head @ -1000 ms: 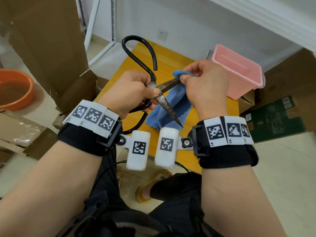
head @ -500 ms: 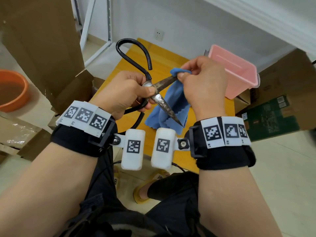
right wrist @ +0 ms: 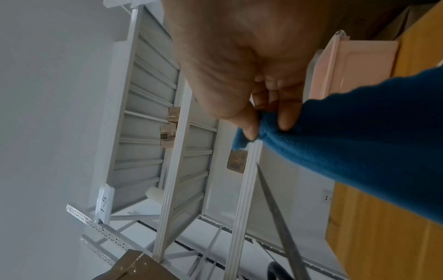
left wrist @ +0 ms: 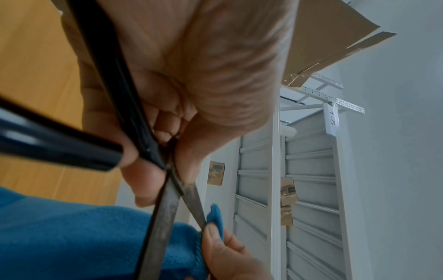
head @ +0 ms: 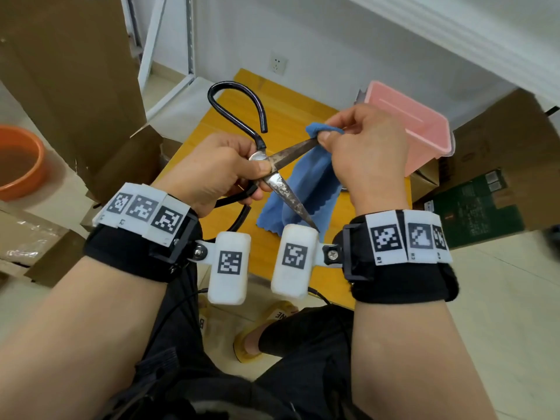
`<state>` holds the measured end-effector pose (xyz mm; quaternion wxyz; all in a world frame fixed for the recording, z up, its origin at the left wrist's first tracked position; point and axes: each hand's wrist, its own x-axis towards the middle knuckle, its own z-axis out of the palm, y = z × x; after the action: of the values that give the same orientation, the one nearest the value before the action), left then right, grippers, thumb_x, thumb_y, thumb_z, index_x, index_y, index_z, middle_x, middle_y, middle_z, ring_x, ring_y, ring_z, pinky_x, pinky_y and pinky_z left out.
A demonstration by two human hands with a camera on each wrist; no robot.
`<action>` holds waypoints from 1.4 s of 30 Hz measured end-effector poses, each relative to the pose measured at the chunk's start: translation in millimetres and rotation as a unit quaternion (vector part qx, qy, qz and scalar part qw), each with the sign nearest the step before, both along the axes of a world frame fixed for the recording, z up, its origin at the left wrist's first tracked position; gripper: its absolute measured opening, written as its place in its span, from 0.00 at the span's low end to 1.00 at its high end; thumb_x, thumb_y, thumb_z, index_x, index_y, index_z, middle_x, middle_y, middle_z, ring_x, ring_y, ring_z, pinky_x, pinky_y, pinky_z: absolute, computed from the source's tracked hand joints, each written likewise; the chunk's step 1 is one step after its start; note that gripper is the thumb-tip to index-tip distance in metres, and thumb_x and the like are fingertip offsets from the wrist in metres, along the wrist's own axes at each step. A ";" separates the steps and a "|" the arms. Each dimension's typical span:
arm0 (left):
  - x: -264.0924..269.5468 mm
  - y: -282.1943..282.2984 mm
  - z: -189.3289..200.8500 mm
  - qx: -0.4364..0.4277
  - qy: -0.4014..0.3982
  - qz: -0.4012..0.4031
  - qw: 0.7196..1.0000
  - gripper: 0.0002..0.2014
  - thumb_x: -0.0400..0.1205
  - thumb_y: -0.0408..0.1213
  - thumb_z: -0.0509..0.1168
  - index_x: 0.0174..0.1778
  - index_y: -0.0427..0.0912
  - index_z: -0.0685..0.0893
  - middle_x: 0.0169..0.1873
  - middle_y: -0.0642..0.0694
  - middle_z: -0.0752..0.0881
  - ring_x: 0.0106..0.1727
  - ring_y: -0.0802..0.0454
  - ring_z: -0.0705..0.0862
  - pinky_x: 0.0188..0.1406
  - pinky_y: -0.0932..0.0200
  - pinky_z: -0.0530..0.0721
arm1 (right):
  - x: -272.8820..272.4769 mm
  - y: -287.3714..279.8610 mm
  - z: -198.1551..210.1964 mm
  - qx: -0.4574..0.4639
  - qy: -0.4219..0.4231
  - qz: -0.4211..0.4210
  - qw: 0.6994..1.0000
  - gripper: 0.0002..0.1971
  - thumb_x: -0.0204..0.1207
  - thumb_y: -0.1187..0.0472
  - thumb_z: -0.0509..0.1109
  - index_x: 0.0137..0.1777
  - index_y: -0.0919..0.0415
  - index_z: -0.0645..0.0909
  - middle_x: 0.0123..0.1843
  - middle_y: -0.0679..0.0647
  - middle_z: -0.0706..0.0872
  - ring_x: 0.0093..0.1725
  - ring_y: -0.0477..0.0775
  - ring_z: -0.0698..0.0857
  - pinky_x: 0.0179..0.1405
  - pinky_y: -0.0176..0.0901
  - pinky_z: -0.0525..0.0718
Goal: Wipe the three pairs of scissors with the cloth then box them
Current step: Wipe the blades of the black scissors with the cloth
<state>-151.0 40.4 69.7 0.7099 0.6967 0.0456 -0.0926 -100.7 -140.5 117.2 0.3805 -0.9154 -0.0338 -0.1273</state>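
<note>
My left hand (head: 209,165) grips the open scissors (head: 274,174) and my right hand (head: 363,150) pinches the cloth (head: 306,189) round the far blade — I think I'm mid-wipe, nothing in the far-right box (head: 424,137) yet.

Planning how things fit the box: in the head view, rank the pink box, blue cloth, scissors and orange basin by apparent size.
1. Pink box.
2. Scissors, longest from loop to tip but thin, and blue cloth: too alike to rank.
3. Orange basin: cut off by the frame edge, so its place is unsure.
</note>
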 end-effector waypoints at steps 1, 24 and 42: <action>-0.1 0.6 -0.4 -0.003 0.001 -0.003 1.000 0.07 0.84 0.27 0.64 0.40 0.33 0.82 0.33 0.35 0.88 0.25 0.49 0.84 0.23 0.59 0.82 | 1.4 -2.8 0.2 0.016 -0.008 -0.009 1.000 0.09 0.74 0.59 0.77 0.37 0.45 0.83 0.34 0.40 0.83 0.37 0.38 0.81 0.36 0.30 0.77; 6.9 6.0 -0.5 -0.005 0.006 0.039 0.999 0.10 0.85 0.28 0.65 0.36 0.37 0.83 0.31 0.37 0.88 0.25 0.51 0.84 0.24 0.60 0.83 | -2.7 -2.7 -9.4 0.190 0.059 0.093 0.976 0.19 0.72 0.77 0.73 0.52 0.50 0.87 0.49 0.50 0.92 0.51 0.48 0.91 0.55 0.42 0.89; 5.8 -2.6 -0.9 0.029 -0.023 0.064 0.997 0.04 0.83 0.26 0.66 0.43 0.33 0.79 0.30 0.36 0.88 0.25 0.48 0.86 0.23 0.57 0.83 | -1.1 20.0 -18.5 0.017 -0.025 0.032 0.999 0.03 0.70 0.61 0.76 0.40 0.51 0.88 0.37 0.46 0.90 0.40 0.47 0.89 0.46 0.54 0.89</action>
<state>-145.2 37.8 68.8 0.6945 0.7148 0.0762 -0.0293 -101.8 -120.5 98.8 0.3988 -0.9038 -0.0708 -0.1384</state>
